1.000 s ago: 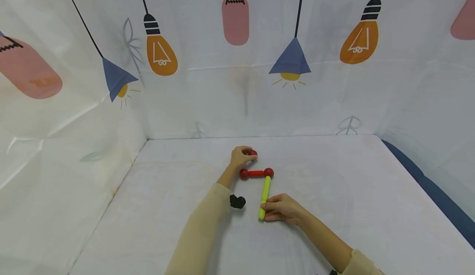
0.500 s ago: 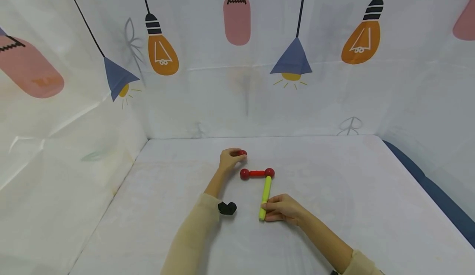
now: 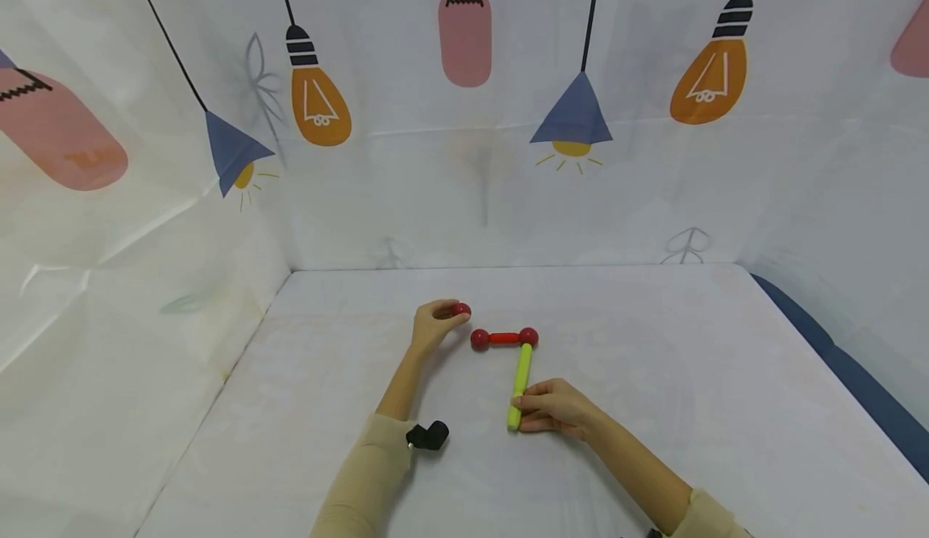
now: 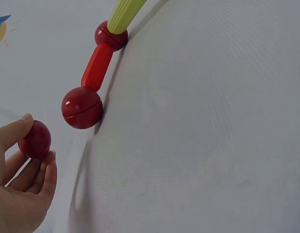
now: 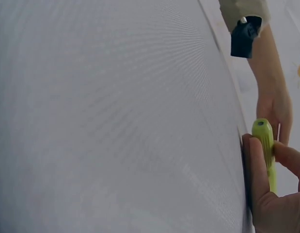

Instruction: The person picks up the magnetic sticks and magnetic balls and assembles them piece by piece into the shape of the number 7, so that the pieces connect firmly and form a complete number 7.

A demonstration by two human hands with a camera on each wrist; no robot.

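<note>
My left hand [image 3: 433, 324] pinches a loose red ball [image 4: 37, 140] between thumb and fingers, a little left of a joined piece. That piece has a red ball [image 3: 480, 339] at its left end, a short red rod [image 3: 504, 338], and another red ball [image 3: 528, 336] at the corner. From the corner ball a longer yellow-green rod [image 3: 522, 370] runs toward me. Its near end is gripped between the thumb and fingers of my right hand [image 3: 557, 409]. In the right wrist view the rod's end [image 5: 261, 124] shows a small dark hole.
All of it lies on a white-covered table [image 3: 689, 409]. White sheets printed with lamps and bulbs [image 3: 322, 106] hang behind and at the sides. A black wrist camera [image 3: 428, 435] sticks out from the left sleeve. Dark blue material [image 3: 835, 352] shows past the table's right edge.
My left hand has moved left and slightly toward me with the loose red ball, away from above the joined piece. The right hand and the rod have stayed in place.
</note>
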